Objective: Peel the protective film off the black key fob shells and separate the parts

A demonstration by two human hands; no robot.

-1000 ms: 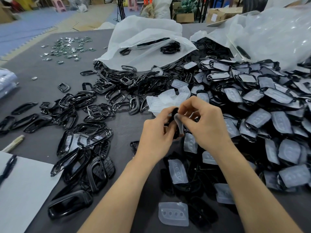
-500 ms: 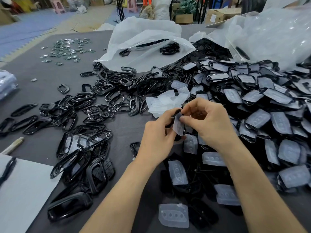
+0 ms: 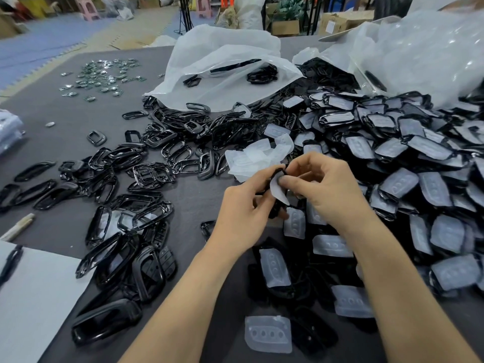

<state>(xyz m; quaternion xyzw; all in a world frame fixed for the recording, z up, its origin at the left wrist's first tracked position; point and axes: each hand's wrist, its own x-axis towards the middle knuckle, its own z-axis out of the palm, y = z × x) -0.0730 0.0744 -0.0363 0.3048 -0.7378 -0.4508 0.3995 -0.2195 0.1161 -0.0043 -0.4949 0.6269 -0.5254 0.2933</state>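
My left hand (image 3: 243, 205) grips a black key fob shell (image 3: 275, 208) over the middle of the table, mostly hidden behind its fingers. My right hand (image 3: 324, 189) pinches the whitish protective film (image 3: 278, 191), which curls partly away from the shell between the two hands. A heap of film-covered shells (image 3: 398, 163) fills the right side. Bare black frames and shell parts (image 3: 136, 195) lie spread to the left. A clump of peeled films (image 3: 258, 157) sits just beyond my hands.
White plastic bags (image 3: 222, 66) lie at the back, a clear bag (image 3: 429, 51) at the far right. Small metal pieces (image 3: 102, 77) are scattered far left. A white sheet (image 3: 31, 297) with a black pen covers the near left corner. Loose films (image 3: 268, 334) lie nearby.
My right hand has pulled the film further off the shell, and both hands have lifted slightly away from me. The view has shifted a little.
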